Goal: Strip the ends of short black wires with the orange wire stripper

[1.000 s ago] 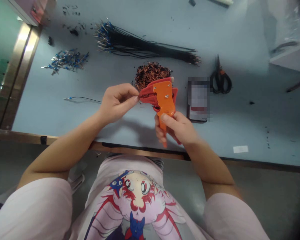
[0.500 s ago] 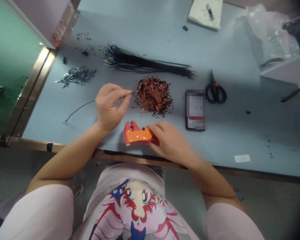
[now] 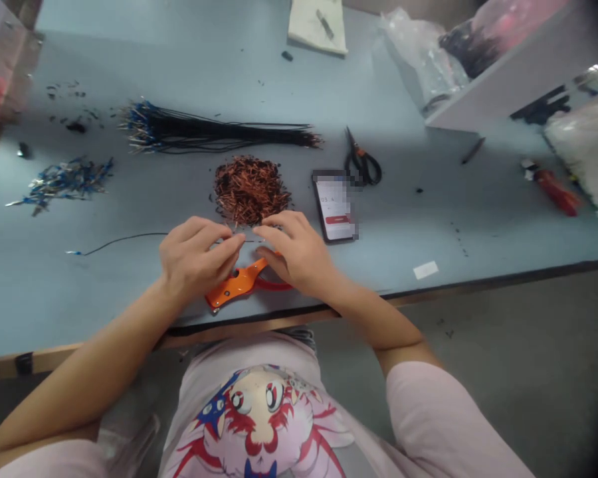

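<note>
Right hand (image 3: 294, 253) now meets left hand (image 3: 194, 259) over orange wire stripper (image 3: 236, 283).

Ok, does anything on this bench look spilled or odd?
Small dark bits lie scattered across the blue workbench, above the left end of the black wire bundle and right of the phone. They sit apart from the piles, so look like spilled offcuts, though too small to identify.

One left hand (image 3: 194, 259) and one right hand (image 3: 294, 252) are counted; one orange wire stripper (image 3: 236, 282) and one single black wire (image 3: 124, 239) are seen; one bundle of black leads (image 3: 214, 136), one heap of copper wire cuts (image 3: 249, 190) and one scatter of blue terminals (image 3: 62, 179) are laid out; one phone (image 3: 335, 206) and one pair of scissors (image 3: 363, 159) are also found.
</note>
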Motion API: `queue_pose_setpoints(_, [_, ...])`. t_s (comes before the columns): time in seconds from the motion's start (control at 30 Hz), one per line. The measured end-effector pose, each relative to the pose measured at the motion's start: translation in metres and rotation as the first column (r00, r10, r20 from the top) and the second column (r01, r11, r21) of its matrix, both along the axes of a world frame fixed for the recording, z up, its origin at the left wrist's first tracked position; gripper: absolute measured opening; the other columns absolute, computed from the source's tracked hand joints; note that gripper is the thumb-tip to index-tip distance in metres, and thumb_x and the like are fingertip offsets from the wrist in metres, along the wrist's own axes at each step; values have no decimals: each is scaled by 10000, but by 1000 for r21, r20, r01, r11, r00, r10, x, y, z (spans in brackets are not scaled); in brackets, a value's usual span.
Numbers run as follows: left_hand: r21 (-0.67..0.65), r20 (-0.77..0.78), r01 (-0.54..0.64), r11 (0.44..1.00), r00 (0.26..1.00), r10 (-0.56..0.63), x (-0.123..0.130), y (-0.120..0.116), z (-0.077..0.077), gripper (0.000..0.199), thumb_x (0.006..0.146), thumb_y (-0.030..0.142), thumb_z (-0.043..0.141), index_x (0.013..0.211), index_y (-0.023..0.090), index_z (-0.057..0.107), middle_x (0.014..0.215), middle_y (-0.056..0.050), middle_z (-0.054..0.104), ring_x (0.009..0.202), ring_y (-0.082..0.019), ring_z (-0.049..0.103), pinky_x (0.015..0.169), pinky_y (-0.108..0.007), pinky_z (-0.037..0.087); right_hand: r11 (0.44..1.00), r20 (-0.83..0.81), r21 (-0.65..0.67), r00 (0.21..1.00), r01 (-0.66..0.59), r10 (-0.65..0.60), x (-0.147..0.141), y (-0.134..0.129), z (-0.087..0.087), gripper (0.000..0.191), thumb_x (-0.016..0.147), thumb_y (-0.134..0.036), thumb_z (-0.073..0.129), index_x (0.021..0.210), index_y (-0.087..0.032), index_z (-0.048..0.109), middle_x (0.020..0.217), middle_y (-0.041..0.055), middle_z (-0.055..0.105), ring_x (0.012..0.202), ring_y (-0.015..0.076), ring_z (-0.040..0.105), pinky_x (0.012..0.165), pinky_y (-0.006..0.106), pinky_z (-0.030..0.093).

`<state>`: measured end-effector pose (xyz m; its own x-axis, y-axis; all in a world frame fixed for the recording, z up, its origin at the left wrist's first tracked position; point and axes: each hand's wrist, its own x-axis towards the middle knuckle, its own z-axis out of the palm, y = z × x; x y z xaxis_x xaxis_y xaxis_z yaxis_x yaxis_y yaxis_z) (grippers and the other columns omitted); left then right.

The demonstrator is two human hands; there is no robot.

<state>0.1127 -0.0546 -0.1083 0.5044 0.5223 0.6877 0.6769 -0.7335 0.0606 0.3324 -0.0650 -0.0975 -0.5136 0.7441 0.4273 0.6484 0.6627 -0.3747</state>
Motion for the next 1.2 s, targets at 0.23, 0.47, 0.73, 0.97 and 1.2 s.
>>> queue_pose_setpoints(0.23, [-21,42,132,991,991,-131,0,2,4,175,812,154,727,955,251,699,791,-19,722,676,-182,608,625,-313,502,999,38,20,999,-24,24,-4,1,-10,208,997,-171,478,904,-141,661,1082,159,646,1033,237,518,946,392,472])
queue_pose_setpoints(0.47, [-18,-22,140,990,990,-141,1,-2,11,147,828,99,661,914,218,653,591,24,606,550,-144,491,518,-251,401,998,27,-55,999,-29,31,-5,0,-5,225,993,-165,443,888,-157,641,1087,146,648,1004,231,516,906,364,469])
queue_pose_setpoints(0.73, [153,-52,123,981,992,-116,-3,-3,20,151,790,107,687,890,204,628,503,59,511,501,-134,398,442,-221,338,991,-71,-136,997,-1,-9,-8,-4,9,253,1007,-167,379,926,-182,619,1102,106,608,959,180,552,817,302,464])
queue_pose_setpoints(0.97, [187,-45,79,979,996,-72,-2,0,18,193,753,114,707,878,223,609,475,70,486,470,-119,394,439,-216,310,987,-32,-144,997,66,-71,-7,2,9,267,1011,-192,361,945,-198,620,1136,81,596,900,163,554,769,293,450])
queue_pose_setpoints(1.2, [204,-55,77,976,996,-67,-7,4,19,189,747,144,718,860,247,606,463,79,449,450,-116,378,442,-226,308,986,16,-143,997,81,-79,-2,7,11,288,990,-138,328,946,-193,606,1170,78,571,882,153,537,731,287,429])
